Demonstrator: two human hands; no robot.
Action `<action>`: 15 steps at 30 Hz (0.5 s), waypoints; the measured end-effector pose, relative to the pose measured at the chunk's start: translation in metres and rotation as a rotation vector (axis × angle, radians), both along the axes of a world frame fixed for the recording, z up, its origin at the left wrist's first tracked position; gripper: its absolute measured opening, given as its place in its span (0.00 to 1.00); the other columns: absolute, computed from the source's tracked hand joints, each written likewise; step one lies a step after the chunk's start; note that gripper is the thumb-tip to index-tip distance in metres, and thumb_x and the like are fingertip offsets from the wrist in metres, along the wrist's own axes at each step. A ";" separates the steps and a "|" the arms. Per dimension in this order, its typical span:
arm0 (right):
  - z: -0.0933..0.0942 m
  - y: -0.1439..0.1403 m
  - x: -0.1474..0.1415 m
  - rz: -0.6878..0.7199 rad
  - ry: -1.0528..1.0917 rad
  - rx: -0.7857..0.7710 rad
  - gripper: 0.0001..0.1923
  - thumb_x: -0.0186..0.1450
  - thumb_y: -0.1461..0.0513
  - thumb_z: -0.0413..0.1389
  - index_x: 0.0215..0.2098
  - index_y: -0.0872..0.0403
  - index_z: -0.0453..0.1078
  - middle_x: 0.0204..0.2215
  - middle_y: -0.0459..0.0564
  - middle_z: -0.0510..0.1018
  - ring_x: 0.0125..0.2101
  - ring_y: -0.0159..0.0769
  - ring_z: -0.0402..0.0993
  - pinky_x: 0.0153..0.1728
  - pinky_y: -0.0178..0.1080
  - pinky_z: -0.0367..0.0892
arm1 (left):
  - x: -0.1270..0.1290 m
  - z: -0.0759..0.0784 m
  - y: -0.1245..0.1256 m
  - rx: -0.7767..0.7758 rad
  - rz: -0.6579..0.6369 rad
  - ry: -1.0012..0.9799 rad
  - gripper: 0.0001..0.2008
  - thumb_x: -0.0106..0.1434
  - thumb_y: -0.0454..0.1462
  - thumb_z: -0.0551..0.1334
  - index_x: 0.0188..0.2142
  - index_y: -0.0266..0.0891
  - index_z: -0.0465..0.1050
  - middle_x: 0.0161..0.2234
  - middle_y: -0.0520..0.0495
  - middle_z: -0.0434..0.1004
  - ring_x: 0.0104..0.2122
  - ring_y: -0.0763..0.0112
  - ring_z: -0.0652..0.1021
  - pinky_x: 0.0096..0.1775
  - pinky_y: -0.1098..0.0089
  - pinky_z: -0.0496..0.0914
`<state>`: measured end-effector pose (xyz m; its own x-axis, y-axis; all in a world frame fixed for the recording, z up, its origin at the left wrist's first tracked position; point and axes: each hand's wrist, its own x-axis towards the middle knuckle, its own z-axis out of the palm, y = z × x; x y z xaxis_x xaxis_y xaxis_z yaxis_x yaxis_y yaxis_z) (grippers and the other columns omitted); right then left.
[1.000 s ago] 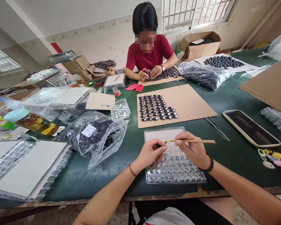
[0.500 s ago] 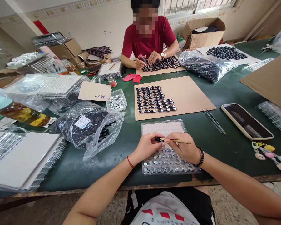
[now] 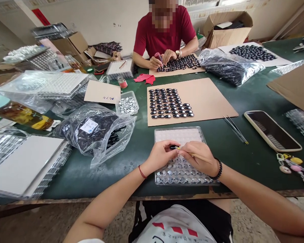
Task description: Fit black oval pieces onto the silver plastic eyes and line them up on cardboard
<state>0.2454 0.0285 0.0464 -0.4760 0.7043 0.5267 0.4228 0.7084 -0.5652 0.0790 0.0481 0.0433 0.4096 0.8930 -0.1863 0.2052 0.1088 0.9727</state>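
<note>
Left hand (image 3: 160,154) pinches a small black oval piece (image 3: 172,147) between thumb and fingertips, held just above the clear blister tray (image 3: 178,135) at table (image 3: 142,148) centre, 6 o'clock edge. Right hand (image 3: 201,158) is clenched on a thin wooden stick (image 3: 196,155), pen-style, tip meeting the black piece at the 3 o'clock side of the left-hand fingers. Both hands touching or nearly so over the tray's middle rows

Tray: near rows hold shiny round inserts, far rows look bare

Around it:
- cardboard sheet (image 3: 212,101) at 12 o'clock of the tray, rows of finished black ovals (image 3: 170,107) on its left part
- open plastic bag of black pieces (image 3: 96,133) at 9 o'clock
- small clear tub of silver bits (image 3: 127,105) at 10–11 o'clock
- tweezers (image 3: 235,129) and phone (image 3: 272,131) at 2–3 o'clock, well apart from the hands
- second person in a red shirt (image 3: 164,37) at the far side, own hands on another sheet of black pieces

Risks, my read:
- pinch on the piece is tiny; stick pressure off-centre could flick it out, and it would drop into the tray among the inserts
- right wrist rests low over the filled rows; a drag could knock inserts out of their pockets
- tray sits near the table edge, a forearm nudge could tip it off
</note>
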 end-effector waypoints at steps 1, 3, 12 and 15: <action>0.000 0.000 -0.001 0.014 0.010 -0.023 0.10 0.65 0.62 0.47 0.27 0.55 0.63 0.20 0.48 0.68 0.23 0.32 0.64 0.26 0.35 0.58 | 0.000 0.000 0.000 0.016 0.022 0.004 0.13 0.51 0.39 0.61 0.36 0.35 0.73 0.21 0.48 0.73 0.21 0.72 0.73 0.24 0.74 0.66; 0.002 0.002 -0.001 0.009 0.119 -0.163 0.12 0.66 0.60 0.46 0.26 0.55 0.62 0.20 0.48 0.68 0.22 0.32 0.64 0.25 0.35 0.59 | 0.001 0.001 -0.001 0.022 0.062 -0.006 0.12 0.51 0.38 0.62 0.35 0.34 0.73 0.20 0.48 0.72 0.20 0.72 0.73 0.23 0.74 0.66; 0.000 0.022 0.005 -0.013 0.682 -0.867 0.20 0.64 0.50 0.45 0.22 0.56 0.56 0.19 0.43 0.59 0.18 0.26 0.58 0.19 0.31 0.58 | -0.001 0.013 -0.005 0.072 0.030 0.044 0.13 0.52 0.40 0.62 0.36 0.37 0.74 0.19 0.49 0.73 0.20 0.71 0.73 0.24 0.74 0.66; -0.002 0.013 0.002 -0.027 0.532 -0.862 0.16 0.64 0.51 0.47 0.27 0.55 0.58 0.14 0.39 0.53 0.14 0.25 0.50 0.14 0.29 0.51 | -0.001 0.012 -0.007 0.117 0.018 0.067 0.15 0.52 0.41 0.61 0.38 0.38 0.74 0.23 0.48 0.75 0.22 0.71 0.73 0.26 0.73 0.66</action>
